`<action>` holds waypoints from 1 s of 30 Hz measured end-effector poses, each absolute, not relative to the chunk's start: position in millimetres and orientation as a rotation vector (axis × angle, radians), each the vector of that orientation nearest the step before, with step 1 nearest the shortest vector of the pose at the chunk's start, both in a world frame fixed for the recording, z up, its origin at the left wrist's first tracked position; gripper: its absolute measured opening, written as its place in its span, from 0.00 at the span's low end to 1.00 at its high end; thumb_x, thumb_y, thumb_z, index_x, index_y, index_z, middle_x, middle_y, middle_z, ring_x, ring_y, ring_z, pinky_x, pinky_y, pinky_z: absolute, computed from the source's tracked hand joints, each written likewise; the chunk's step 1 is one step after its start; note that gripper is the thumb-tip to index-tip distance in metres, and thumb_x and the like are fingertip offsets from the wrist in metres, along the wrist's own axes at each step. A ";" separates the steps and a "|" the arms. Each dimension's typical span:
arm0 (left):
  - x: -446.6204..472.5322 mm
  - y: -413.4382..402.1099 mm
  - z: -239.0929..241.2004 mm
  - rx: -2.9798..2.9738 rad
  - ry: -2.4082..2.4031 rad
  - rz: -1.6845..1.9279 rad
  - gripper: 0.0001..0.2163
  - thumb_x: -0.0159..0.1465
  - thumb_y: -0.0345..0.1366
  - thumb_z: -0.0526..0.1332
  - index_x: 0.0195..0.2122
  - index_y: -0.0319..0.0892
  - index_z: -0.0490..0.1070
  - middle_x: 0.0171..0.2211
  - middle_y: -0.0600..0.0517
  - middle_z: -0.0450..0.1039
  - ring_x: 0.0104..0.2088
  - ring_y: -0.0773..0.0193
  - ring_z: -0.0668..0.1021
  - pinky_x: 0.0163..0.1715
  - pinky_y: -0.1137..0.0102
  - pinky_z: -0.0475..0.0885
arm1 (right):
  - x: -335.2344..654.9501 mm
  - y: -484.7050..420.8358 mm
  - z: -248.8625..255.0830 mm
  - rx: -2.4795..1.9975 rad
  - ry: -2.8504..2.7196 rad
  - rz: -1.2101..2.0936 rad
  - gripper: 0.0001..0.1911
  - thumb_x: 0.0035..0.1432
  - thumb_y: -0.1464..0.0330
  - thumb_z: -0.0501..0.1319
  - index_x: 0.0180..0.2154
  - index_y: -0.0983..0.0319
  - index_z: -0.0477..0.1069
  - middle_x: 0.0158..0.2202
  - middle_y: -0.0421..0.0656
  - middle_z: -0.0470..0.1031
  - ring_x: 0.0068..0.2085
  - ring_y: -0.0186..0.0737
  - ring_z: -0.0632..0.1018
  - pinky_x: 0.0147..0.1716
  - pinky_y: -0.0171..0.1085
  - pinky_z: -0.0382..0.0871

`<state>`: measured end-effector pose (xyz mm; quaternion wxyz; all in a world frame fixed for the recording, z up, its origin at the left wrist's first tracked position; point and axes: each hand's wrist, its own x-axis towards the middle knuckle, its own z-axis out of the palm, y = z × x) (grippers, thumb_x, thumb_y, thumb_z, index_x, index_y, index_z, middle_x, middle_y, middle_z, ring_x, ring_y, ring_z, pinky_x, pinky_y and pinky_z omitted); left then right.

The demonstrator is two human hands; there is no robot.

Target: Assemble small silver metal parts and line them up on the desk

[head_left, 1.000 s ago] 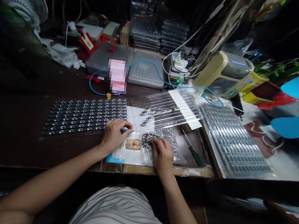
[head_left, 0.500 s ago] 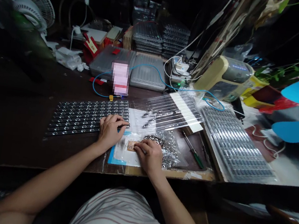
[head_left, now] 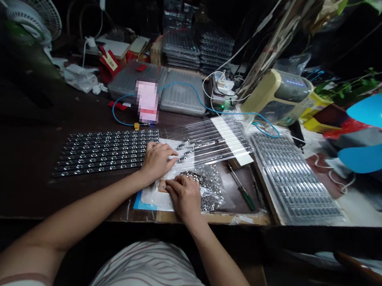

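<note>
My left hand [head_left: 158, 160] reaches over the left end of a clear ridged plastic tray [head_left: 213, 148]. Its thumb and index finger come close together beside small dark-and-silver metal pieces [head_left: 200, 145]; whatever is between them is too small to name. My right hand [head_left: 186, 196] is pinched at a small wooden-coloured block [head_left: 162, 186] on a white and blue sheet [head_left: 146, 202]. What its fingertips hold is hidden. A heap of tiny shiny metal parts [head_left: 212, 194] lies on clear plastic beside the right hand. To the left sits a tray of black rows with silver parts [head_left: 104, 152].
A green-handled screwdriver [head_left: 247, 199] lies right of the heap. Farther right is another filled clear tray [head_left: 295, 181]. A blue-bladed fan [head_left: 378, 136] stands at the right, a white fan [head_left: 21, 5] at the left. A blue cable [head_left: 185, 84] crosses the back near stacked trays [head_left: 181, 47].
My left hand has moved right, from the edge of the black tray to the small pieces on the clear tray. The right hand stays at the block. The view has shifted slightly.
</note>
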<state>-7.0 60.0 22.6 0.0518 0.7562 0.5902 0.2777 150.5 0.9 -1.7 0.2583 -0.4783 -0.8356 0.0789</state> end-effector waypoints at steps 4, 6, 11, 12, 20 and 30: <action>11.8 77.1 20.3 2.292 1.742 0.819 0.04 0.59 0.38 0.63 0.31 0.45 0.75 0.34 0.49 0.77 0.39 0.54 0.73 0.49 0.55 0.56 | 179.3 -1.0 6.3 -1.432 -2.270 0.079 0.17 0.60 0.65 0.59 0.52 0.57 0.69 0.48 0.45 0.72 0.45 0.45 0.69 0.39 0.42 0.62; 10.5 77.0 21.6 2.255 1.722 0.841 0.04 0.59 0.37 0.62 0.29 0.44 0.73 0.32 0.49 0.77 0.38 0.55 0.74 0.48 0.55 0.59 | 197.3 -4.2 7.8 -1.507 -2.309 0.000 0.20 0.58 0.63 0.62 0.52 0.58 0.68 0.51 0.47 0.71 0.45 0.49 0.69 0.40 0.44 0.63; -13.0 51.3 26.0 1.898 1.497 0.934 0.08 0.62 0.36 0.57 0.40 0.43 0.72 0.34 0.50 0.76 0.33 0.62 0.77 0.36 0.66 0.70 | 213.3 -11.6 0.5 -1.572 -2.320 0.006 0.16 0.59 0.65 0.61 0.49 0.59 0.70 0.44 0.48 0.73 0.42 0.47 0.70 0.37 0.43 0.65; -17.8 43.7 25.0 1.801 1.427 0.924 0.10 0.63 0.36 0.55 0.43 0.43 0.71 0.34 0.50 0.75 0.31 0.64 0.77 0.31 0.69 0.71 | 210.8 -11.1 -1.7 -1.571 -2.293 0.029 0.14 0.60 0.67 0.60 0.48 0.59 0.71 0.42 0.47 0.73 0.41 0.46 0.70 0.38 0.42 0.65; -27.1 -1.3 5.1 1.743 1.434 0.911 0.08 0.61 0.36 0.58 0.39 0.42 0.74 0.37 0.50 0.73 0.30 0.67 0.75 0.26 0.75 0.70 | 190.8 4.8 -12.0 -1.485 -2.085 0.110 0.07 0.62 0.67 0.57 0.35 0.60 0.74 0.32 0.44 0.72 0.36 0.40 0.71 0.37 0.37 0.65; -18.4 -12.2 -5.4 1.944 1.505 0.992 0.05 0.61 0.34 0.62 0.37 0.43 0.76 0.34 0.50 0.74 0.31 0.65 0.75 0.30 0.72 0.70 | 193.2 3.3 -9.7 -1.336 -1.957 0.274 0.07 0.61 0.71 0.55 0.37 0.60 0.71 0.36 0.44 0.74 0.39 0.40 0.73 0.41 0.38 0.67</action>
